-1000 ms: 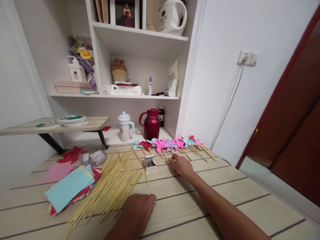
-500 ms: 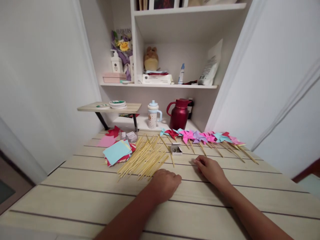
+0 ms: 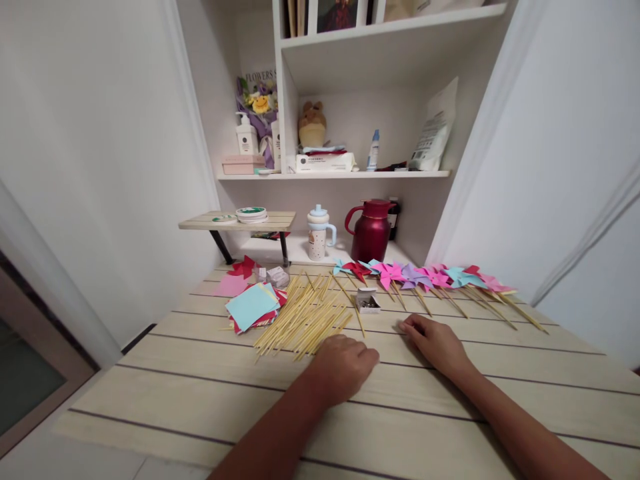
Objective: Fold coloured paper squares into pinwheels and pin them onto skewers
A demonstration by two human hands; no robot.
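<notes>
My left hand (image 3: 344, 368) rests on the table in a loose fist, just in front of a pile of thin wooden sticks (image 3: 300, 320). Nothing shows in its fingers. My right hand (image 3: 434, 341) lies further right, fingers curled in towards the thumb, with no object visible in it. Beyond and between the hands stands a small open white box (image 3: 368, 305) holding small metal pieces. A single stick lies beside this box. Behind the right hand is a row of paper pinwheels on sticks, among them a pink pinwheel (image 3: 389, 275) and a purple pinwheel (image 3: 415, 277).
Coloured paper sheets (image 3: 253, 307) are stacked left of the sticks, near a red pinwheel (image 3: 243, 267) and small clear boxes (image 3: 275, 275). At the back stand a cup (image 3: 317, 237), a red jug (image 3: 371, 233) and a small raised shelf (image 3: 200, 221) with coasters.
The whole view has shifted, so everything sits slightly further right and most things a little lower. Both hands keep their places on the table.
</notes>
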